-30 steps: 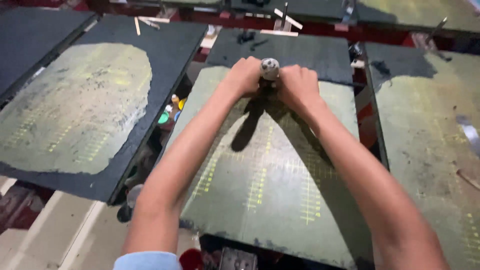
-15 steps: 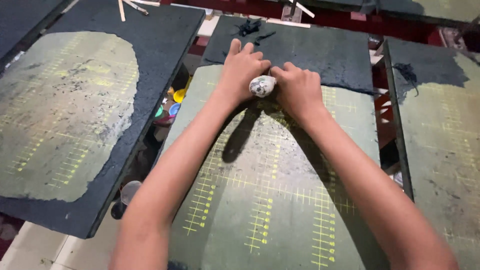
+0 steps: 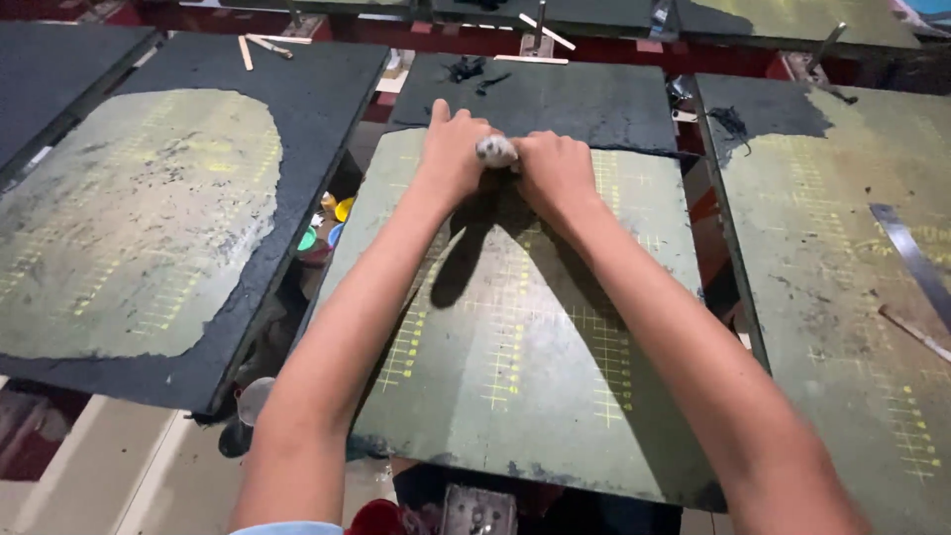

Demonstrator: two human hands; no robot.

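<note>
1. Straight ahead, both arms reach out over the middle board (image 3: 515, 376), a dark slab worn greenish and marked with yellow ruled lines.
2. Her left hand (image 3: 454, 154) and right hand (image 3: 555, 173) meet near the board's far end, pressed close together.
3. Between them sits a small whitish wad (image 3: 495, 151), perhaps a rag; both hands curl tight around it, fingers closed, holding it down on the board.
4. Left of it lies another board (image 3: 129, 218) with a big worn patch; wooden sticks (image 3: 260, 46) rest at its far edge.
5. Small paint pots (image 3: 332, 223) show in the gap between the two boards.
6. Right, a third board (image 3: 842, 248) carries a metal strip (image 3: 916, 263).
</note>
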